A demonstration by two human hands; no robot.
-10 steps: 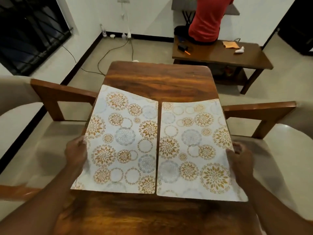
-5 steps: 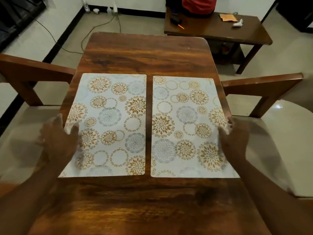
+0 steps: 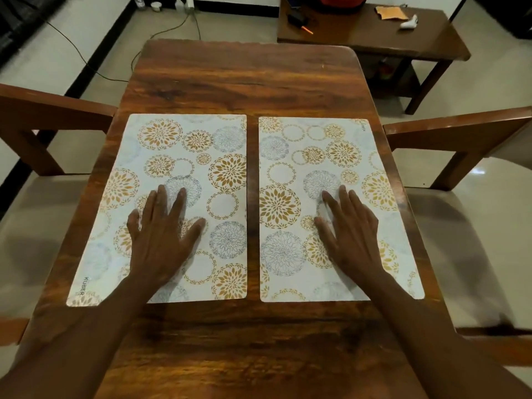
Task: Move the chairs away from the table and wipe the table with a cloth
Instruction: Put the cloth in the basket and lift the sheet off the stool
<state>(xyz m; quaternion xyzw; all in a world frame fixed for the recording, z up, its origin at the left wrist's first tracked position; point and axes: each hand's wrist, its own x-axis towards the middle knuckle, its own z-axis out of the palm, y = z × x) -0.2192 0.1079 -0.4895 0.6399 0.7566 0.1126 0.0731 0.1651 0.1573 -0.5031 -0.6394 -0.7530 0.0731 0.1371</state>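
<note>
Left chair (image 3: 43, 197) cut off at frame edge, beside table (image 3: 247, 76). Left hand (image 3: 161, 240) flat on left placemat (image 3: 172, 156), fingers straight and spread, covering part of pattern. Right hand (image 3: 351, 234) flat on right placemat (image 3: 316, 151), fingers likewise extended. Right chair (image 3: 466, 214) partly cropped beyond fingertips. No cloth discernible.

Both chairs (image 3: 43, 197) cut off sideways

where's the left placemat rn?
Head view: left placemat lies flat on the table, beside the right placemat, under the left hand.
</note>
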